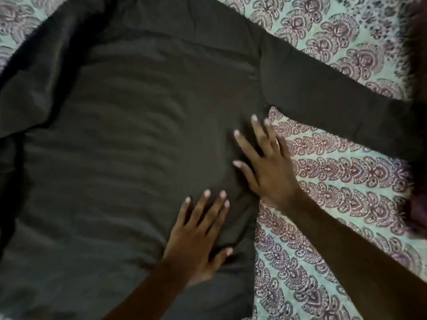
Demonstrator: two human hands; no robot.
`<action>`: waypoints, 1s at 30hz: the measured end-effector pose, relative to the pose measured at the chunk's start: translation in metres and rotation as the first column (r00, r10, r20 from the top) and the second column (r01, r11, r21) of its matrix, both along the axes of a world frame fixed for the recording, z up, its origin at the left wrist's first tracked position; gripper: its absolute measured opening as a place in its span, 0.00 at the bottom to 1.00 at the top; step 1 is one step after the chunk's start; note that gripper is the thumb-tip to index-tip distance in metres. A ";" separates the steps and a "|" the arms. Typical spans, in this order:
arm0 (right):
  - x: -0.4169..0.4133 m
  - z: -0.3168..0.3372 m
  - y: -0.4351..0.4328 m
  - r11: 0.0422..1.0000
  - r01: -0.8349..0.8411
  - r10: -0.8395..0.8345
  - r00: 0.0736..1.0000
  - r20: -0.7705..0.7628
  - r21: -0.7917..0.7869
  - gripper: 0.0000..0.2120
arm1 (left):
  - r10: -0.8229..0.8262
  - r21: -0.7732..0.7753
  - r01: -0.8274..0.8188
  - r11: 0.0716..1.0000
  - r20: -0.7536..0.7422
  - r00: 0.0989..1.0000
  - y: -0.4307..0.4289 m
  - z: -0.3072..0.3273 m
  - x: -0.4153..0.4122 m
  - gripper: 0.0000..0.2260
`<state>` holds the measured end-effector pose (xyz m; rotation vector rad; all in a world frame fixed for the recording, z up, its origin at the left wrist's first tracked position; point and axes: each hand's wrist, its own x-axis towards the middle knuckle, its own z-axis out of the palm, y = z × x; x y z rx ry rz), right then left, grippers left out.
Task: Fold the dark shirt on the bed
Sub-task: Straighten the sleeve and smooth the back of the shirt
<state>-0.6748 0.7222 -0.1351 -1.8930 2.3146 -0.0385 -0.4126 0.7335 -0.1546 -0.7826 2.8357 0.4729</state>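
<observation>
Wrinkles cross the dark shirt (pixel 120 146), spread over the patterned bedsheet (pixel 335 215) across the frame's left and centre, one sleeve (pixel 323 98) reaching right. The left hand (pixel 196 239), lower centre, and the right hand (pixel 265 167), at the shirt's right edge, press flat on it, fingers straight, spread, grasping nothing.

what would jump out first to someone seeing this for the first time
A dark shirt spread out flat fills most of the view, with one long sleeve reaching out to the right across the patterned bedsheet. Along the shirt's right edge, the left hand and the right hand press down with fingers spread, the right hand lying partly over the sheet.
</observation>
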 end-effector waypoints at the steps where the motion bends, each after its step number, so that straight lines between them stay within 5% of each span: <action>1: 0.004 -0.005 -0.025 0.999 0.027 -0.026 1.000 0.009 -0.020 0.30 | -0.047 0.020 0.047 0.999 -0.012 0.999 0.014 0.001 0.010 0.42; 5: 0.038 -0.026 -0.072 0.998 0.049 -0.050 0.999 0.015 0.036 0.34 | 0.012 0.030 -0.009 1.000 -0.099 0.995 0.014 0.008 0.032 0.35; 10: 0.068 -0.015 0.021 0.994 0.043 -0.040 0.999 -0.035 0.098 0.33 | 0.317 -0.047 -0.318 0.947 -0.025 0.948 -0.067 0.005 0.040 0.36; 16: 0.092 0.006 0.122 0.960 0.147 -0.142 0.989 -0.039 0.237 0.32 | 0.142 -0.056 -0.140 0.989 0.041 0.989 -0.033 0.001 0.070 0.42; 20: 0.120 0.009 0.073 0.961 0.267 -0.270 0.962 0.042 0.073 0.30 | 0.100 -0.028 -0.099 0.995 0.052 0.994 0.031 0.002 0.097 0.42; 24: 0.171 -0.012 0.037 0.991 0.125 -0.130 0.986 0.103 0.049 0.31 | 0.050 -0.017 -0.050 0.999 0.048 0.998 0.082 0.002 0.120 0.42; 30: 0.206 -0.012 0.167 0.932 0.355 -0.358 0.932 0.047 0.070 0.32 | -0.003 0.087 0.014 0.996 -0.124 0.992 0.091 0.011 0.164 0.33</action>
